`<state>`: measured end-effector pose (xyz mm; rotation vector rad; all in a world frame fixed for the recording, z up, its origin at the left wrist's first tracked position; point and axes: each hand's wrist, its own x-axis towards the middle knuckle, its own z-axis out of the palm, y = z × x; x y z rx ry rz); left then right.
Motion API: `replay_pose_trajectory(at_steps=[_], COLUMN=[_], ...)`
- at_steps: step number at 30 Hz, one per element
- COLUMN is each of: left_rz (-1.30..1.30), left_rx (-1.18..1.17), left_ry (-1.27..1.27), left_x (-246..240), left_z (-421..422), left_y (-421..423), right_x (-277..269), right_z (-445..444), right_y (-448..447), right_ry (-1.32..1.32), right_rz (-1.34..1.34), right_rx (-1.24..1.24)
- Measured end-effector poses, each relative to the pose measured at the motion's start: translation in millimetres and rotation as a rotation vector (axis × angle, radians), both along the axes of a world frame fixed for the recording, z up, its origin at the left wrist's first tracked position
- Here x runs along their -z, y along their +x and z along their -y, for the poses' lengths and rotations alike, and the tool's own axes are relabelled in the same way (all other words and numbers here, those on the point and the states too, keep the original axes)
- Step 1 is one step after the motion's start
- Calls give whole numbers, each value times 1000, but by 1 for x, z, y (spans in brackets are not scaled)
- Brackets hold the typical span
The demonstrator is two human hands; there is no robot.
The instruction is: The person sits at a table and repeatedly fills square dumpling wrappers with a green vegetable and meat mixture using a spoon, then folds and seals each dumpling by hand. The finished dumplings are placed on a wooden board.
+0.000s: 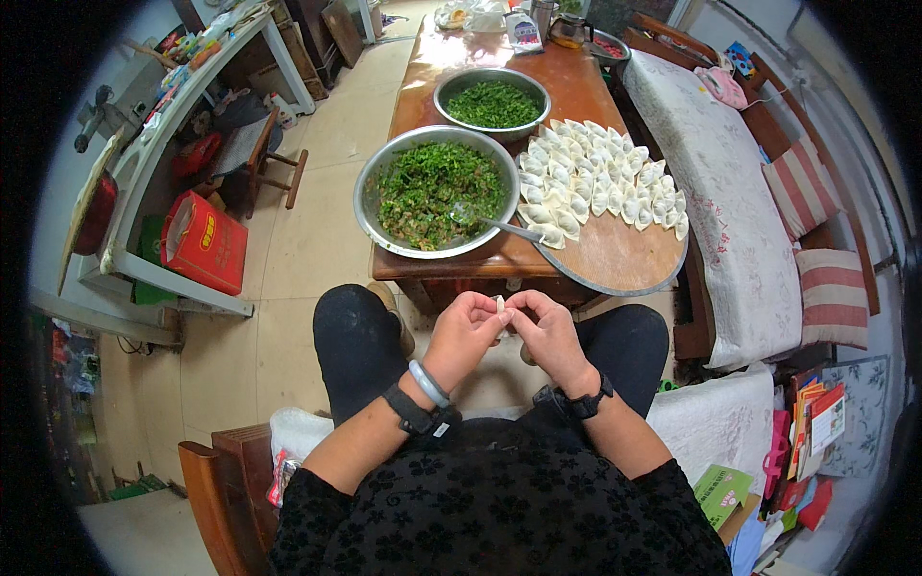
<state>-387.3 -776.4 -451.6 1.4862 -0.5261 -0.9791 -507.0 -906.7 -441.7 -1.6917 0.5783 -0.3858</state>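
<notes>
Just in front of the table edge, the fingertips of my left hand (463,337) and my right hand (549,338) meet around a small pale dumpling (500,305). Fingers cover most of it. Above my hands, a large steel bowl (365,201) holds a chopped green and brown filling (439,183). A metal spoon (515,230) rests in the filling, its handle reaching over the rim towards the board. To the right lies a round wooden board (623,252) with many folded dumplings (598,169) in close rows; its near part is bare wood.
Behind the filling stands a second steel bowl (441,108) of chopped greens (493,104). A glass teapot (567,32) and a white packet (524,34) are at the wooden table's (421,72) far end. A covered bench (709,187) runs along the right; a red bag (205,241) sits left.
</notes>
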Motion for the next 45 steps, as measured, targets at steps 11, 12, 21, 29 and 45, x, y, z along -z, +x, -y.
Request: replay_pose_trajectory(at_steps=[11, 12, 21, 29, 45], left_rz=[-209, -229, -271, -402, -266], left_rx=[-164, -169, -120, -211, -129], left_ry=[-35, -43, -69, -177, -68], left_x=[17, 17, 14, 4, 2], left_z=[2, 3, 2, -18, -45], left_y=[4, 4, 8, 36, 39], right_x=[17, 18, 19, 13, 4], right_z=[3, 4, 12, 77, 153], right_y=[2, 2, 0, -17, -19], right_ry=[286, 347, 289, 626, -643], right_rz=[57, 45, 86, 322, -162], right_rx=[104, 133, 176, 383, 523])
